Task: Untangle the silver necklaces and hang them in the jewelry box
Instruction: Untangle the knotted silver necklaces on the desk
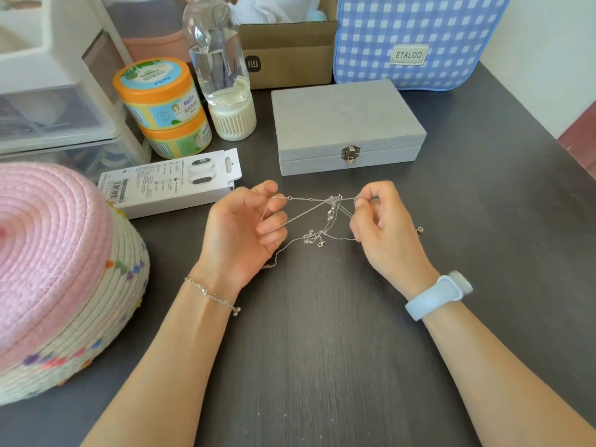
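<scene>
Both hands pinch chains (317, 217): left hand (245, 227) 9 o'clock, right hand (383, 233) 3 o'clock. Knot remains; box (348, 124) at 12 o'clock latched; nothing hung.

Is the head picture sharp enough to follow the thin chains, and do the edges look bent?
Head view: soft, even daylight, no hard shadows; the necklaces between the left hand and right hand are thin and slightly blurred, so crossings are hard to trace; wide-angle distortion bends the jewelry box and the table edges.

Left grip (250, 221) and right grip (379, 221) raised, fingers pinching.
</scene>
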The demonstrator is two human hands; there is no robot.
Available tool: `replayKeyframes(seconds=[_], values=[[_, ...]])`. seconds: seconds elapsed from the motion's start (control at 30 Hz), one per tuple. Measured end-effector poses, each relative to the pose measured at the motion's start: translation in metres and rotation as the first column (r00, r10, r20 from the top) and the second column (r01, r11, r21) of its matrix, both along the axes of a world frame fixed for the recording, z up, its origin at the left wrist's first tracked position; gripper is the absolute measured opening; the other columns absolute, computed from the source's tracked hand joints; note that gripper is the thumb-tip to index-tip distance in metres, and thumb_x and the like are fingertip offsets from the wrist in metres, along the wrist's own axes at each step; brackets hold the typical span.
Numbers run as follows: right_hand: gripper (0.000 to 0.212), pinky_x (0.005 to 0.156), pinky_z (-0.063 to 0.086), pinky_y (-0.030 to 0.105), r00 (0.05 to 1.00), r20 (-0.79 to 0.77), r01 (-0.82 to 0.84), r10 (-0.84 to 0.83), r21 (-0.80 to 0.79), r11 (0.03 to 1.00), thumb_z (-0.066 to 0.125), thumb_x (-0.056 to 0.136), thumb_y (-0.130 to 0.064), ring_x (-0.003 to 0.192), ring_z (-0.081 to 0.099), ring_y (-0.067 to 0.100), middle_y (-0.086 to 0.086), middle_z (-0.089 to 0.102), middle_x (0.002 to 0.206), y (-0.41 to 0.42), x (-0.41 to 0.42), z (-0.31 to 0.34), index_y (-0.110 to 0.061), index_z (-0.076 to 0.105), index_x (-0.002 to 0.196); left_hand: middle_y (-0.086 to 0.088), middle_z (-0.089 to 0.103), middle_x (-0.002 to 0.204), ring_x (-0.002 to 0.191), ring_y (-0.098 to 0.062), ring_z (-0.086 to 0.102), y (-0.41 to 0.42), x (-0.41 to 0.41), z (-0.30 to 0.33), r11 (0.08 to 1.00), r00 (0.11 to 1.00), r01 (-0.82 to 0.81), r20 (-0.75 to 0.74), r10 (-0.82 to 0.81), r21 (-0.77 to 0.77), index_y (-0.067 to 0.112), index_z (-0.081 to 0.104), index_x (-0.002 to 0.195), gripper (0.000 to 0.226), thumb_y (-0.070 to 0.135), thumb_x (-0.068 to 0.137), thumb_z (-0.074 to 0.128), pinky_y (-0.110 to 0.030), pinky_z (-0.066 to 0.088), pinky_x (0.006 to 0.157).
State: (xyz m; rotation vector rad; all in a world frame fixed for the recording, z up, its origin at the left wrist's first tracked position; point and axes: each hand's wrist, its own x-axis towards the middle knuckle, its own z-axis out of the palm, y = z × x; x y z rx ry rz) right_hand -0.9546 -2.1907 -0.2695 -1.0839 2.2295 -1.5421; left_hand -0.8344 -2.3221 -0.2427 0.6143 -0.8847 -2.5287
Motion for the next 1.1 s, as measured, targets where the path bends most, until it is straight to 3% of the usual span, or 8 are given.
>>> replayKeyframes(seconds=[0.17,0.37,0.5,0.57,0.7,0.87,0.97,1.1], values=[[0.019,0.055,0.037,0.018,1.0,0.011,0.025,-0.024,-0.054,0.998,0.037,0.096,-0.011,0.055,0.047,0.011,-0.011,0.058,0.068,-0.001,-0.002,-0.002,-0.026,0.035,0.083,0.004,0.047,0.051,0.062,-0.015,0.054,-0.007,0.005,0.002,0.994,0.989,-0.095,-0.106,0.1,0.05,0.014,0.06,0.07,0.012,0.012,0.058,0.057,-0.031,0.051,0.081],[0.023,0.073,0.044,0.025,0.998,0.025,0.051,-0.049,-0.097,0.994,0.037,0.095,-0.011,0.074,0.057,0.014,-0.009,0.057,0.075,-0.001,-0.002,-0.001,-0.029,0.035,0.081,0.0,0.058,0.072,0.046,-0.007,0.038,-0.004,0.004,0.007,0.991,0.987,-0.122,-0.104,0.127,0.048,0.012,0.066,0.079,0.016,0.007,0.069,0.055,-0.015,0.039,0.042],[0.019,0.06,0.039,0.023,0.993,0.066,0.101,-0.093,-0.135,0.986,0.035,0.095,-0.016,0.059,0.047,0.017,0.001,0.05,0.061,-0.001,-0.005,-0.001,-0.029,0.035,0.082,-0.003,0.066,0.115,0.04,-0.004,0.034,-0.008,0.008,0.007,0.996,0.996,-0.069,-0.062,0.065,-0.062,0.015,0.067,0.098,0.034,0.006,0.067,0.061,-0.011,0.027,0.034],[0.014,0.052,0.032,0.021,0.99,0.078,0.125,-0.114,-0.15,0.981,0.035,0.093,-0.021,0.052,0.036,0.011,0.003,0.041,0.061,0.0,-0.005,0.001,-0.03,0.035,0.083,0.001,0.07,0.103,0.036,-0.003,0.028,-0.007,0.007,0.004,0.953,0.987,-0.129,0.057,0.15,-0.276,0.015,0.062,0.099,0.023,0.004,0.082,0.051,-0.012,0.022,0.035],[0.022,0.048,0.029,0.022,0.977,0.073,0.208,-0.2,-0.119,0.971,0.035,0.097,-0.014,0.045,0.031,0.007,0.001,0.039,0.059,0.002,-0.007,0.004,-0.03,0.035,0.083,0.013,0.049,0.046,0.04,-0.002,0.035,-0.014,0.009,-0.001,0.566,0.813,-0.182,0.2,0.546,-0.804,0.022,0.06,0.072,0.02,0.007,0.085,0.058,-0.013,0.028,0.043],[0.011,0.061,0.036,0.034,0.98,-0.033,0.198,-0.198,-0.007,0.98,0.033,0.097,-0.013,0.051,0.041,0.012,-0.006,0.046,0.058,-0.001,-0.003,0.001,-0.021,0.034,0.091,0.008,0.041,0.054,0.058,-0.009,0.041,-0.013,0.013,-0.005,0.153,0.651,0.219,0.261,0.713,-0.964,0.027,0.052,0.055,0.03,0.051,0.071,0.059,-0.025,0.029,0.06],[0.006,0.069,0.041,0.039,0.969,-0.04,0.243,-0.242,0.025,0.97,0.029,0.097,-0.014,0.062,0.05,0.02,-0.007,0.051,0.06,0.0,-0.007,0.001,-0.018,0.032,0.094,0.004,0.038,0.056,0.055,-0.005,0.037,-0.016,0.013,-0.003,0.402,0.822,-0.035,0.202,0.532,-0.915,0.018,0.042,0.053,0.036,0.04,0.069,0.066,-0.016,0.034,0.062],[0.005,0.066,0.033,0.035,0.961,-0.119,0.262,-0.25,0.092,0.961,0.03,0.097,-0.015,0.073,0.053,0.03,-0.004,0.055,0.066,0.002,-0.007,0.001,-0.019,0.031,0.095,0.01,0.033,0.049,0.05,-0.007,0.036,-0.027,0.02,0.002,0.873,0.935,-0.356,-0.122,0.334,-0.333,0.022,0.04,0.059,0.029,0.023,0.084,0.054,-0.019,0.043,0.055]])
